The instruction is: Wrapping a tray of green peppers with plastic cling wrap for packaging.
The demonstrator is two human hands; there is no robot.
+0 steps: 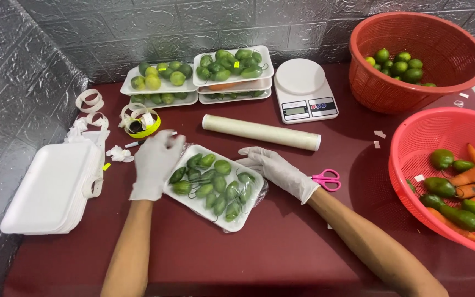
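A white foam tray (239,222) of small green peppers (213,183), covered with clear film, lies in the middle of the dark red table (237,258). My left hand (156,164), in a white glove, rests on the tray's left edge, fingers spread over the rim. My right hand (279,169), also gloved, lies flat against the tray's right edge, touching the film. Neither hand grips anything.
A cling film roll (260,132) lies behind the tray, pink scissors (326,179) to its right, a white kitchen scale (303,91) further back. Stacked filled trays (232,69) stand at the wall. Empty foam trays (48,187) sit left, tape rolls (138,122) nearby. Two red baskets (413,55) (402,159) hold limes, peppers, carrots.
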